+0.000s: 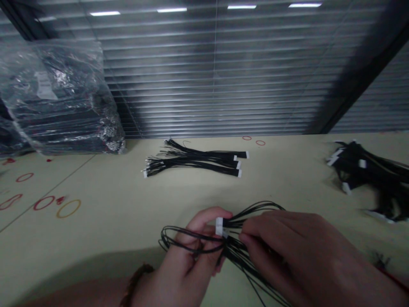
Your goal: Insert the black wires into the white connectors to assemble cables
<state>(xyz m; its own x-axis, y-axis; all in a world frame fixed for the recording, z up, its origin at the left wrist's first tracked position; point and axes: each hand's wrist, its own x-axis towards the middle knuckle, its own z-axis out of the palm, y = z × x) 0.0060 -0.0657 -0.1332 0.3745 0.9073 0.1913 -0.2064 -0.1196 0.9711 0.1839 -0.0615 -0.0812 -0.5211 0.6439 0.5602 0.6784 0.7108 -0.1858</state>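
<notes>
My left hand (191,251) is closed around a wire harness, with a white connector (219,226) showing between thumb and fingers. Thin black wires (252,260) run from the connector to the lower right, and a few loop back over the left hand. At the connector's right side, my right hand (297,247) pinches a black wire between thumb and forefinger, its tip close to the white housing. Whether that tip sits inside the housing I cannot tell. Part of the bundle is hidden beneath the right hand.
Several black wire harnesses (198,162) with white connectors lie at the table's back middle. Another pile of harnesses (370,170) lies at the right. A clear plastic bag (64,102) full of black wires stands back left. Red and yellow rubber bands (68,208) are scattered on the left. Blinds (211,76) rise behind.
</notes>
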